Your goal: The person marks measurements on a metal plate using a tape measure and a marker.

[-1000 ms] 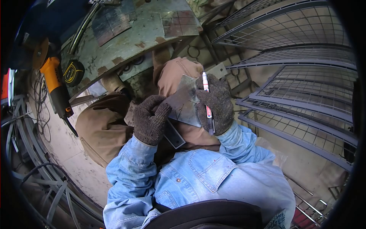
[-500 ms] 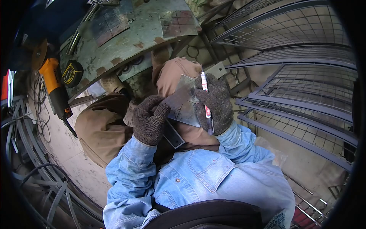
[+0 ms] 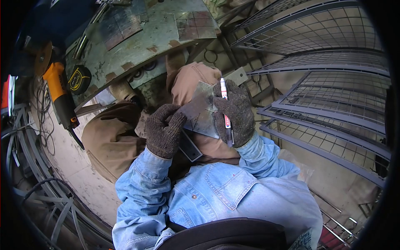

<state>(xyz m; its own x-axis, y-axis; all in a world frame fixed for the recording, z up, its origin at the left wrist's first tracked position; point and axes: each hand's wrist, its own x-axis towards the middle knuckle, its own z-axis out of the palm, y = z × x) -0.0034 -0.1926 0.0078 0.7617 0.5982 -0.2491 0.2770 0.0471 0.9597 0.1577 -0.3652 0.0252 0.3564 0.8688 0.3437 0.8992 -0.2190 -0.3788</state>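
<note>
My left hand, in a dark knit glove, is closed with thumb and fingers pinching the corner of a small dark metal plate. This plate lies across a larger shiny metal sheet with lines on it, held over my lap. My right hand, gloved the same way, grips a white and red marker that lies along its fingers. The same hand is at the right edge of the sheet; its fingertips are partly hidden. Below the plates, a flat metal bar rests on my lap, one end covered.
A worn metal workbench stands ahead, carrying lined metal sheets and a tape measure. An orange angle grinder is at its left edge. Grey wire-mesh racks fill the right; metal strips lie at left.
</note>
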